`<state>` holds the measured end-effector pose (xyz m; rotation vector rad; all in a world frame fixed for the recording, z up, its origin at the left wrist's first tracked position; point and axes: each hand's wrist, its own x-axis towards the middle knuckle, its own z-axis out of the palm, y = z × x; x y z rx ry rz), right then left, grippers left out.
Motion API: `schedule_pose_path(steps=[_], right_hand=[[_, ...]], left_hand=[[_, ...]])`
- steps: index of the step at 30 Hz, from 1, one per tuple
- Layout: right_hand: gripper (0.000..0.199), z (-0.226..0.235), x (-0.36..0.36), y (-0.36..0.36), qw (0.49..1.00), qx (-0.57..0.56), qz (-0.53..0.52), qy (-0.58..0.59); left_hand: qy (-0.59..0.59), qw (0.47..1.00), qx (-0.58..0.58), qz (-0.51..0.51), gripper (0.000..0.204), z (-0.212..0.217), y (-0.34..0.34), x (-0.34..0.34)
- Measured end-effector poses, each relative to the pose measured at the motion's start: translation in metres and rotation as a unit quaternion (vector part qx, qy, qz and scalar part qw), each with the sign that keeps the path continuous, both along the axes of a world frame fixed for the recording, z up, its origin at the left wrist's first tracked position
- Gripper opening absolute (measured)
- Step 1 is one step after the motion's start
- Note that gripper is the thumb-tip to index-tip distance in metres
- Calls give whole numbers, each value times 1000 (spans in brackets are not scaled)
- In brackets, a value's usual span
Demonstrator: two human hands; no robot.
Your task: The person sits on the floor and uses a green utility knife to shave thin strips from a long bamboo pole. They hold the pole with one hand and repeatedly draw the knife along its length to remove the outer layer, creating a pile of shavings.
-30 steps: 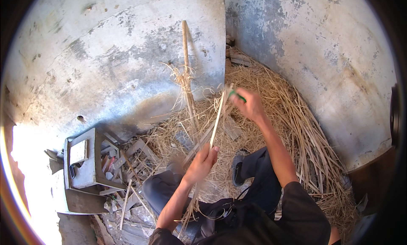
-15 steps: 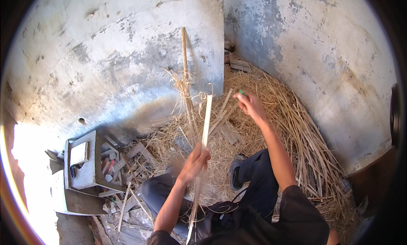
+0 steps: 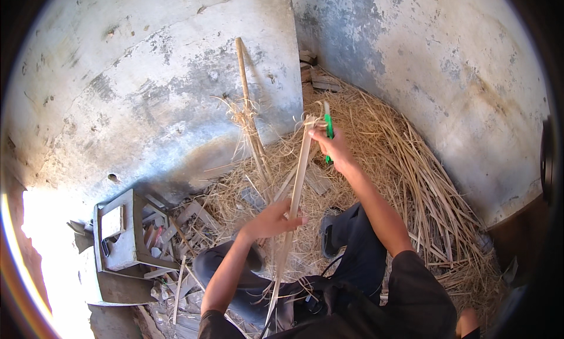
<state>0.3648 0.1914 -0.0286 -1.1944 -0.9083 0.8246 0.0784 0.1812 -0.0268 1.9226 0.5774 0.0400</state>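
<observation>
A long, pale split strip (image 3: 301,169), which looks like bamboo or cane, slants from my lap up to the middle of the view. At its upper end my right hand (image 3: 333,144) is closed round a green-handled knife (image 3: 329,127), blade up. Its thumb and fingertips are at the strip's top, where thin curled shavings (image 3: 314,120) hang. Lower down, my left hand (image 3: 271,220) has its fingers stretched out, with the strip passing by the thumb and fingers, loosely touched at most.
A bamboo pole (image 3: 242,69) with frayed shavings leans on the peeling wall (image 3: 164,63). Straw-like shavings (image 3: 352,122) cover the floor, and a heap of long strips (image 3: 435,204) lies at right. A worn wooden stool (image 3: 126,233) lies among debris at left.
My right hand has moved left and down to the strip's top, and the knife now shows plainly. My left hand has loosened from its grip on the strip. The strip's top has shifted right.
</observation>
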Motion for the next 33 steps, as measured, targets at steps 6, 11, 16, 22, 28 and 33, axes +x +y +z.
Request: schedule_pose_path(steps=[6, 11, 16, 22, 28, 33], right_hand=[[32, 20, 11, -11, 1000, 19, -17, -6], [36, 21, -2, -15, 999, 18, 34, 1], [48, 29, -28, -18, 987, -33, 132, -87], [39, 6, -41, -8, 990, -15, 123, -71], [40, 18, -54, -18, 981, -53, 177, -63], [46, 19, -65, -26, 960, -84, 237, -124]], left_hand=[[39, 990, -129, -42, 39, 9, -3, -14], [-10, 998, -44, 33, 37, 25, -4, -16], [-98, 990, -83, 59, 34, -9, 7, -17], [-111, 973, -185, 80, 37, 6, -6, -20], [-135, 955, -217, 153, 41, 10, 1, -29], [-204, 934, -195, 219, 39, -8, 11, -32]])
